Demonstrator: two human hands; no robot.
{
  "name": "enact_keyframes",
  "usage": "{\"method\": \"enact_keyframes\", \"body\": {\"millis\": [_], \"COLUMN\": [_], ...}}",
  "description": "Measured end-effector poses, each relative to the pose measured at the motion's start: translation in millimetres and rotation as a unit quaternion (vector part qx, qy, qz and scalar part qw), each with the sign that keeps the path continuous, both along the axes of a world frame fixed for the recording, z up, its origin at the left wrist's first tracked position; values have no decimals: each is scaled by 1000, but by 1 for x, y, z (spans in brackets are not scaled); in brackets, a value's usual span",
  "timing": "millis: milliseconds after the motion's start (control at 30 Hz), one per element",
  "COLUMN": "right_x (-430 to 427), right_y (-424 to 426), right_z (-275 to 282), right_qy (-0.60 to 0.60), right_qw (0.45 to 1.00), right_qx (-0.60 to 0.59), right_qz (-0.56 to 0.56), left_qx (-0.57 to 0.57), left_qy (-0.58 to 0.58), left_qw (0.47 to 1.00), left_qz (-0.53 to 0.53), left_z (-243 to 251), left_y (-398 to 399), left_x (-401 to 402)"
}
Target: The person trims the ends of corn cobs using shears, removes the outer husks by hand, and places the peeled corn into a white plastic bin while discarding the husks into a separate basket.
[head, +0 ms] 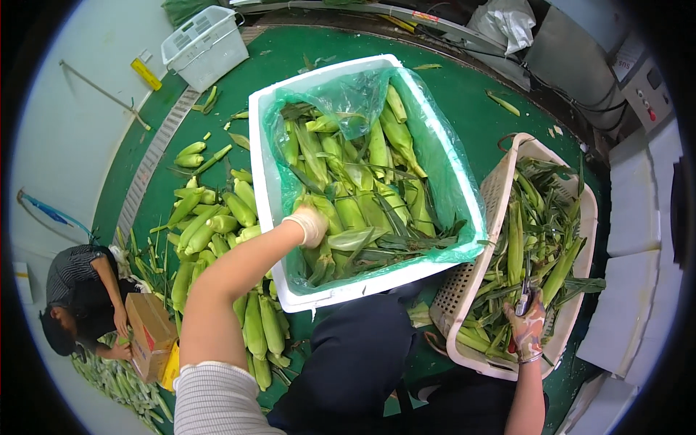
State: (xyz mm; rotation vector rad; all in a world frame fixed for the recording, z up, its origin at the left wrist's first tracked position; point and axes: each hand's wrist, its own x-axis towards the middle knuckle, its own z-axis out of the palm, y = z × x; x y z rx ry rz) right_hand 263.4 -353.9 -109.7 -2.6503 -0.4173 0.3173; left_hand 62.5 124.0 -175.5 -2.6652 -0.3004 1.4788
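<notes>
My left hand (312, 224), in a pale glove, reaches into a white foam box (375, 291) and grips an ear of corn (326, 209) in its husk; the fingertips are hidden. Green plastic film (435, 130) lines the box, which holds several husked-over ears and loose leaves. In a camouflage-patterned glove, my right hand (526, 329) holds pruning shears (523, 299), blades pointing away from me. The shears are over a cream plastic basket (462, 331) heaped with corn leaves and trimmings (503, 266).
Trimmed ears (204, 228) lie piled on the green floor (293, 46) left of the box. At far left a person (81, 293) bends by a cardboard carton (151, 326). A white crate (209, 54) stands by the wall; white foam blocks (633, 196) are stacked at right.
</notes>
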Motion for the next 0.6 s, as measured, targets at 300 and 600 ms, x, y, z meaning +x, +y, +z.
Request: {"method": "enact_keyframes", "body": {"millis": [300,600], "right_x": [-7,-31], "right_y": [9,12], "right_z": [31,66], "right_qy": [12,107], "right_qw": [999,970], "right_qx": [39,220], "right_qz": [19,-2], "left_qx": [20,52], "left_qy": [-93,-520], "left_qw": [981,845], "left_qz": [-171,108], "left_z": [61,250], "left_y": [0,-35], "left_x": [8,43]}}
